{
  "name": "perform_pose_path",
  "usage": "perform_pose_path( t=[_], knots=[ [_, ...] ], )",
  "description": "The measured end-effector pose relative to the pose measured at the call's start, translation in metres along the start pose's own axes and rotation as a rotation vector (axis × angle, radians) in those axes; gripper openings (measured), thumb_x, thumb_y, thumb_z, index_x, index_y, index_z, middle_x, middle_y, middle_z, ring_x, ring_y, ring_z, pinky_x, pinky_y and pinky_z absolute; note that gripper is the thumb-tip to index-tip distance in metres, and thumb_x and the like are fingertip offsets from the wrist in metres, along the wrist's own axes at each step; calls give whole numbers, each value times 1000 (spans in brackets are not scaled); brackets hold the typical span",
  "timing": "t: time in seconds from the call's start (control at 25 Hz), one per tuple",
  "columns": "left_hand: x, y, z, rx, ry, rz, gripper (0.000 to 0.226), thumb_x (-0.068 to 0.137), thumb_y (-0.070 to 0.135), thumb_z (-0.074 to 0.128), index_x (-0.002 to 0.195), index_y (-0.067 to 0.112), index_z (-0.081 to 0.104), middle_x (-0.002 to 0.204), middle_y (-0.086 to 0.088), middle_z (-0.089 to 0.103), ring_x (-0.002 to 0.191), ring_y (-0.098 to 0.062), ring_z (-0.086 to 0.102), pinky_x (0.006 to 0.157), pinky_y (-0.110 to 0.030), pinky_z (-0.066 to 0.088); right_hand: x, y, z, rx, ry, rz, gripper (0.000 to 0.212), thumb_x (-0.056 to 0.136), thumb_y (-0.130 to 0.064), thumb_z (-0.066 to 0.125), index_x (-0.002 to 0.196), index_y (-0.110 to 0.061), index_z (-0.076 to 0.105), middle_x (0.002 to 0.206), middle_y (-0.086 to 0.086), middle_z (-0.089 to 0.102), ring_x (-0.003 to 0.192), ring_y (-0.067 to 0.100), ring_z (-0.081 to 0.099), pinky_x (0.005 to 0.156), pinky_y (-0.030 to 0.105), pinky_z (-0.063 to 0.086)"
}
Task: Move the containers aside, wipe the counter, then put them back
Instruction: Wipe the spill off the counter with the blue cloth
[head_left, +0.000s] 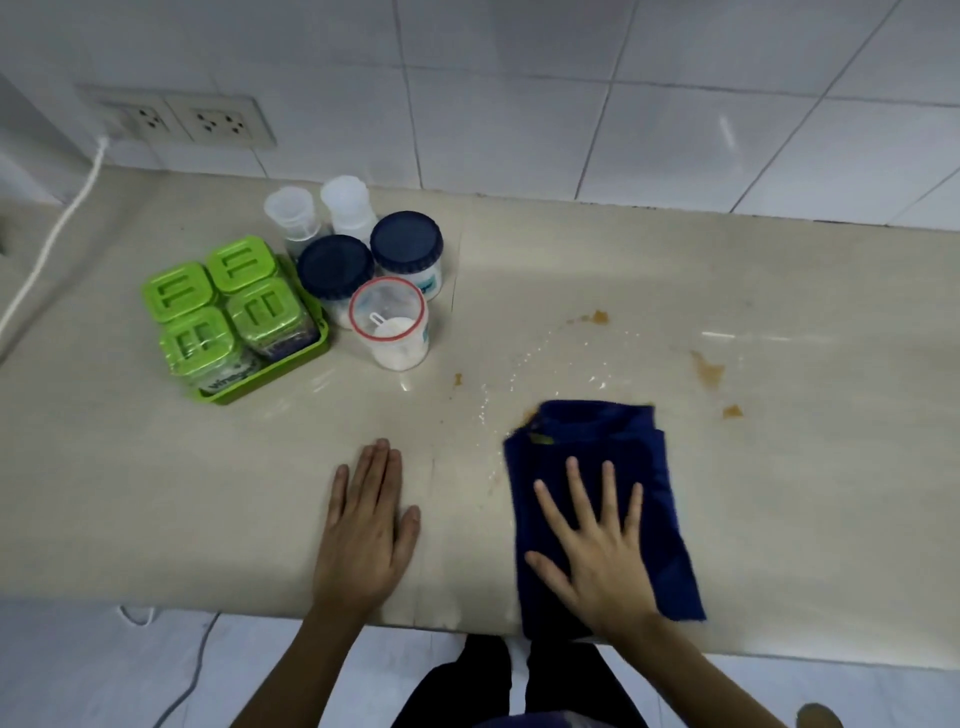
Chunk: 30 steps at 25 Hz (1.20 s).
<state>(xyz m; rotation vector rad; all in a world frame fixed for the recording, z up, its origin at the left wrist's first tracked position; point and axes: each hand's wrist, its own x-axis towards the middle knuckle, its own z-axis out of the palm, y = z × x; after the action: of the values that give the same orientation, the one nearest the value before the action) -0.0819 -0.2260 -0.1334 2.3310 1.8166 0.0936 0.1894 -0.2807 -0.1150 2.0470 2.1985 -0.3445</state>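
One beige worktop spans the view, its back edge against a white tiled wall, its front edge near the bottom of the frame. Wet streaks and brown stains mark the middle and right part of the surface; a smaller brown spot lies right of the cloth.

Blue cloth: folded, flat on the worktop at the front edge, right of centre, its near end hanging slightly over the edge. Right hand lies palm-down on it, fingers spread wide, pressing rather than gripping.

Left hand: flat on bare worktop at the front edge, left of the cloth, fingers together and extended, holding nothing.

Containers sit grouped at the back left of the worktop, well apart from both hands. Green tray carries four green-lidded jars in a two-by-two block. Just right of the tray: two dark-blue-lidded jars, touching or nearly so, and a clear tub with a red rim, open, holding white powder and a small scoop. Behind these, two translucent white bottles stand upright near the back edge.

Double wall socket at upper left, with a white cord running down across the worktop's left end.
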Motion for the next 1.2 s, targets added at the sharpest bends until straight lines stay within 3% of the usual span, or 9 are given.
perform_pose_path(
  t=[0.16,0.32,0.44,0.6,0.72,0.84,0.96,1.08,1.2],
  knots=[
    [-2,0,0,-15,24,-3,56,97,28,22,149,9,24,159,-6,22,147,-20,21,119,-46,18,32,-61,-1,70,55,-140,73,86,-72,26,149,-40,9,162,2,2,146,38,-3,111,67,4],
    [0,0,1,-48,49,0,55,96,27,24,149,9,27,158,-7,25,147,-19,21,119,-46,18,8,34,0,2,112,4,79,81,-77,30,149,-38,18,161,0,9,148,27,6,113,65,9],
    [-1,-1,0,-72,75,4,55,96,26,26,148,9,30,157,-7,28,146,-20,23,118,-47,20,-13,68,-5,-17,75,130,82,81,-78,21,150,-33,18,161,7,8,148,33,2,111,69,9],
    [-1,0,0,-65,67,-2,54,96,25,28,147,9,31,157,-7,28,146,-19,23,118,-46,22,19,-37,1,30,27,-84,84,80,-79,29,150,-34,14,161,9,6,144,45,0,108,72,6],
    [0,0,1,-50,51,-18,55,96,26,27,148,10,29,158,-5,26,147,-16,20,119,-44,20,31,-85,4,61,43,-224,82,81,-78,30,149,-39,10,161,4,5,146,40,1,108,69,4],
    [0,-1,1,-68,63,-19,55,95,27,27,148,11,30,157,-4,27,146,-17,23,119,-45,19,34,-30,2,55,132,-112,78,80,-79,29,148,-43,13,161,-3,7,148,30,6,112,63,6],
    [-1,0,0,-94,74,-3,55,95,28,27,148,10,30,157,-4,27,147,-16,21,120,-44,17,50,57,-9,83,99,198,82,77,-83,13,148,-43,8,162,-1,2,148,28,-2,115,63,5],
    [1,-1,-1,-103,71,-6,55,95,28,28,148,10,31,157,-5,27,147,-17,21,119,-44,18,70,52,-14,89,106,483,89,72,-85,-1,148,-40,-6,162,6,-5,146,36,-10,111,69,2],
    [0,0,-1,-98,61,-18,56,94,27,30,147,10,31,157,-5,29,146,-17,23,119,-44,19,76,-28,-8,50,82,217,81,81,-78,15,150,-38,1,161,8,-1,145,44,-7,109,72,-1]
  ],
)
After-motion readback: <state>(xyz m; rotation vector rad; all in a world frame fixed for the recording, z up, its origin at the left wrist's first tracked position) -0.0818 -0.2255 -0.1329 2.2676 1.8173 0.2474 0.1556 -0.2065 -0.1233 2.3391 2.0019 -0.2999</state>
